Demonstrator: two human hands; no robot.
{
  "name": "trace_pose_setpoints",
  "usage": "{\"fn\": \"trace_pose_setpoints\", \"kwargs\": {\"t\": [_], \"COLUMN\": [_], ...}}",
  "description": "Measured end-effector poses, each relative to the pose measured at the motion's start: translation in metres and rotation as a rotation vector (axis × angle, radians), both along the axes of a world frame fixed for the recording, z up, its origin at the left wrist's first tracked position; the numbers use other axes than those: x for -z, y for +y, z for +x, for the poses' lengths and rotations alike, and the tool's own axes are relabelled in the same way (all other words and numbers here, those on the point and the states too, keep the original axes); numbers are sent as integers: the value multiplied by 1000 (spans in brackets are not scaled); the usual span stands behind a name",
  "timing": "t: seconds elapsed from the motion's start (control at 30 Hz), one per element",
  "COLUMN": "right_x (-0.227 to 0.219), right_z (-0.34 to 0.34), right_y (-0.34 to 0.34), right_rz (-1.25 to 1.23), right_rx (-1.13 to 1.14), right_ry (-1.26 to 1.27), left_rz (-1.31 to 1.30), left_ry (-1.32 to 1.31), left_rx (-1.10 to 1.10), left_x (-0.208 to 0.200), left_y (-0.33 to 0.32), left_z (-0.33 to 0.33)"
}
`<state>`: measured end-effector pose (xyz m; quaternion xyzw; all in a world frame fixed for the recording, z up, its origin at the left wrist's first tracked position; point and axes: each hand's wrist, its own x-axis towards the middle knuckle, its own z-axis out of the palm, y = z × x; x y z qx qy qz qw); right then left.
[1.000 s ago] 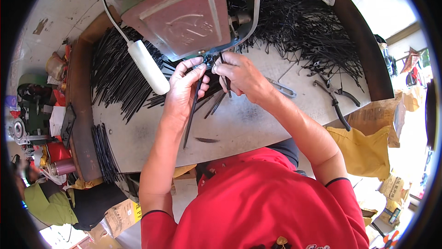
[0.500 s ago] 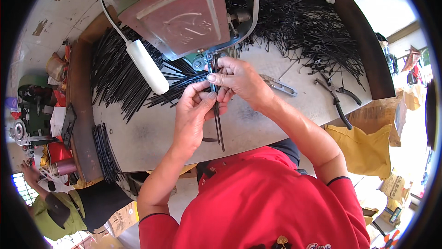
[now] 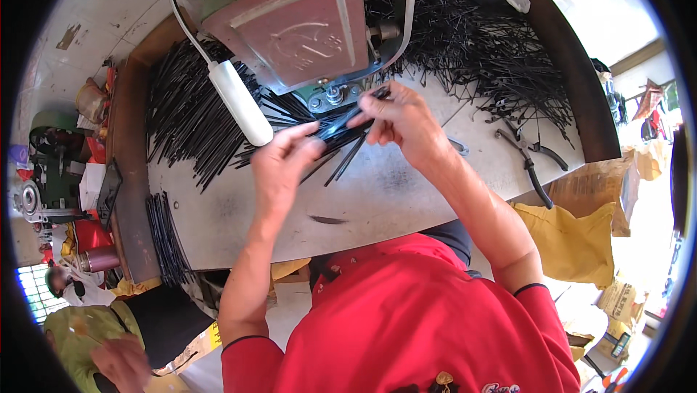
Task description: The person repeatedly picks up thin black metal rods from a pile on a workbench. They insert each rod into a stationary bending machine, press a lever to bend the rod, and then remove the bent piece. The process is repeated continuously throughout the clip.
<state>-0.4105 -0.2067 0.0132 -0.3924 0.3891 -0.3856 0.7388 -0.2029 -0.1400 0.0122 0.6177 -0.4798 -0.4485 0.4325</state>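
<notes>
My right hand (image 3: 408, 123) is closed, thumb against fingers, on a thin black rod (image 3: 377, 94) just below the machine head. Its lower part runs down to the left and blurs into other rods. My left hand (image 3: 277, 164) is beside it, smeared by motion. Its thumb and index finger stretch apart toward the rods, and nothing shows between them. A bundle of black rods (image 3: 347, 163) lies between the hands on the metal tabletop (image 3: 239, 211). Above my hands is the machine's bolted base (image 3: 332, 96), under a reddish-brown cover (image 3: 301, 33).
A white tube-shaped lamp (image 3: 243, 104) hangs left of the machine. Piles of black rods lie at left (image 3: 196, 113) and at far right (image 3: 501, 66). Black-handled pliers (image 3: 526, 160) rest at right; a short dark strip (image 3: 328, 219) lies near the front edge. A co-worker's hand (image 3: 122, 364) shows at lower left.
My hands have moved apart and the left one has let go of the upright rods. The rod in my right hand has tilted. The co-worker's hand at lower left has moved.
</notes>
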Motion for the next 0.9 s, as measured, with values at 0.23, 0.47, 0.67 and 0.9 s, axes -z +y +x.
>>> {"fn": "trace_pose_setpoints", "kwargs": {"t": [0.23,0.47,0.67,0.9], "right_x": [14,25,41,45], "right_z": [16,23,28,15], "right_y": [-5,-2,0,-7], "right_rz": [110,71,27,-9], "right_rx": [237,360,364,386], "right_ry": [-319,-394,-360,-262], "left_rz": [-228,-263,-302,-295], "left_ry": [448,493,637,677], "left_rx": [-196,-238,-276,-264], "left_x": [-7,3,16,19], "left_y": [-28,-35,-33,-36], "left_z": [0,-13,-14,-15]}}
